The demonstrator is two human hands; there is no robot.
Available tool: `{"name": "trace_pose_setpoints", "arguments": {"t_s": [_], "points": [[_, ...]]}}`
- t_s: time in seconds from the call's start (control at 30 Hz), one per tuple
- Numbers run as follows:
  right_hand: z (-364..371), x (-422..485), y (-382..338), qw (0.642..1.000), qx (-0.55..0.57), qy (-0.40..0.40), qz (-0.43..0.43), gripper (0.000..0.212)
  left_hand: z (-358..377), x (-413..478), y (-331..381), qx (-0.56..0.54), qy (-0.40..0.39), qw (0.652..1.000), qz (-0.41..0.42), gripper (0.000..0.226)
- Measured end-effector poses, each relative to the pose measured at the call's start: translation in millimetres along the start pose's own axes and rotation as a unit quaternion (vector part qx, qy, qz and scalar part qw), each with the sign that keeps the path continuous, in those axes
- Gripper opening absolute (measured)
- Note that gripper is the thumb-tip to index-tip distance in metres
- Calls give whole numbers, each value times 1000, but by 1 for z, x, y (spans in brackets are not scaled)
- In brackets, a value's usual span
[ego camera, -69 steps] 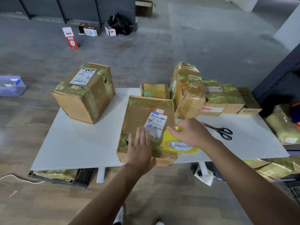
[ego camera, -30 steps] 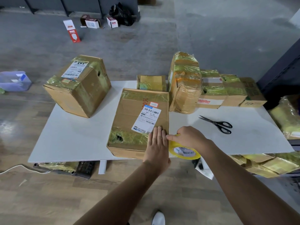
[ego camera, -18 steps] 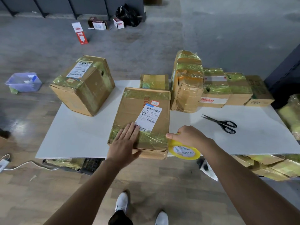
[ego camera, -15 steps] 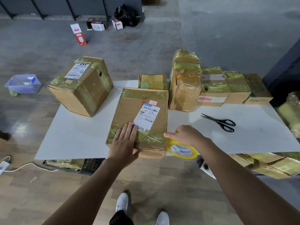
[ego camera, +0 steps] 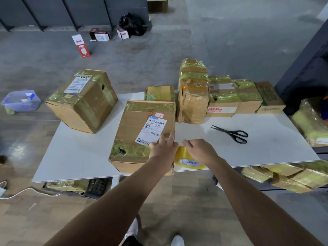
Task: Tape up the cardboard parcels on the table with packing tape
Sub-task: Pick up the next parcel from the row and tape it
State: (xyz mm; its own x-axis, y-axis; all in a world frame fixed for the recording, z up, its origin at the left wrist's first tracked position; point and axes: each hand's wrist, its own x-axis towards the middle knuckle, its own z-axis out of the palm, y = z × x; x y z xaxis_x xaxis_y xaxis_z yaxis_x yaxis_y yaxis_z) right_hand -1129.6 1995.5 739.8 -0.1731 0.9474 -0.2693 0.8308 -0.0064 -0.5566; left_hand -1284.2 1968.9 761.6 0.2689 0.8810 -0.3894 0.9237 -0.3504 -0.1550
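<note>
Cardboard, brown, creased and banded with yellowish film, torn through in one small hole near the near-left corner: flat parcel [ego camera: 142, 128] lying at the near middle of the desk [ego camera: 79, 157], near end right at the desk's near edge. Probably light for its size and stiff enough to slide as one piece, but soft at the dented corners. Better steadied by a flat palm on the top face than squeezed at the edges.

Left hand [ego camera: 163, 149] laid on that top face by the near-right corner. Fingers [ego camera: 169, 139] straight and together, tips at the lower edge of the shipping label [ego camera: 151, 130], gripping nothing.

Just right of the same corner, touching or nearly so, the tape roll [ego camera: 184, 158]: hard ring, light, slick outside, sticky at the free end. Right hand [ego camera: 200, 151] curled over its top and gripping it. Whether a strip already runs from roll to parcel, impossible to tell. Scissors [ego camera: 232, 134] lying farther right, well apart.
</note>
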Motion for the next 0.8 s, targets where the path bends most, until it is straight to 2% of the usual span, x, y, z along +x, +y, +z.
{"name": "trace_pose_setpoints", "arguments": {"t_s": [0.13,0.3,0.4,0.5,0.67,0.8], "points": [[-11,-5,-1,1000,19,15,-14,56,3,-7,-14,-13,27,999,13,83],[-35,-7,-36,996,63,48,-42,56,-8,-31,-44,-135,107,985,18,91],[-60,-10,-73,994,73,37,-69,56,-15,-49,-68,-201,158,967,3,92],[-80,-13,-114,991,67,42,-112,56,-15,-62,-93,-278,198,940,-5,90],[-88,-7,-174,984,45,54,-165,53,-6,-75,-128,-402,265,876,-13,89],[-76,-5,-208,980,25,47,-190,53,12,-85,-150,-445,272,853,-17,91]]}}
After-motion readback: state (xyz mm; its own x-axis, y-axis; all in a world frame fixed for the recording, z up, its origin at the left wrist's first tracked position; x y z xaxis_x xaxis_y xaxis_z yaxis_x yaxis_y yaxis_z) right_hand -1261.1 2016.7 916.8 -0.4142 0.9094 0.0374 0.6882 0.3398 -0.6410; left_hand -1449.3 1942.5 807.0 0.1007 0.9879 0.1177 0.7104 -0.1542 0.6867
